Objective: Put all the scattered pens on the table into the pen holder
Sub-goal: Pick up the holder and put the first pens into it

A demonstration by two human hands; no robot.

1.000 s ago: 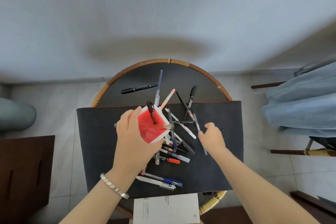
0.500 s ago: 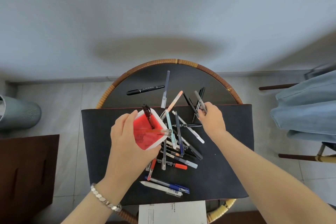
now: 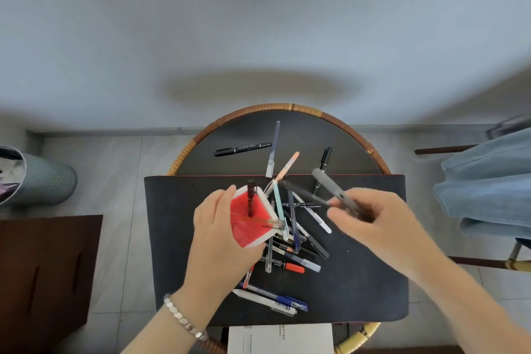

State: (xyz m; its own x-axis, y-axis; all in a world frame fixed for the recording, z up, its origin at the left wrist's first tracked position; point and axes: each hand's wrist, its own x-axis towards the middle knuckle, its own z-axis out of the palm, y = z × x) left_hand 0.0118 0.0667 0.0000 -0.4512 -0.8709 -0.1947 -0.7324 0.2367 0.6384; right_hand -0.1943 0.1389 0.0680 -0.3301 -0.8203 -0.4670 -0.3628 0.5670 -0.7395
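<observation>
My left hand [image 3: 218,236] grips a square pen holder [image 3: 248,234], red inside with a white rim, tilted above the black mat [image 3: 359,282]. A dark pen [image 3: 250,195] and a clear pen [image 3: 265,222] sit in the holder. Raised above the mat to the right of the holder, my right hand [image 3: 370,218] is shut on a grey pen [image 3: 333,191] and a black pen [image 3: 304,194]. Several pens lie in a pile [image 3: 296,238] beside the holder. A black marker [image 3: 242,149], a grey-blue pen [image 3: 273,149], a peach pen [image 3: 288,165] and a black pen [image 3: 323,165] lie farther back.
The mat covers a round black table with a woven rim [image 3: 290,108]. A white paper [image 3: 280,339] lies at the near edge. A grey bin [image 3: 43,178] and a dark wooden cabinet [image 3: 43,273] stand left. A chair with blue denim cloth [image 3: 485,181] is right.
My right hand went to the back pens, closed on a grey and a black pen and lifted them toward the holder. My left hand kept holding the holder.
</observation>
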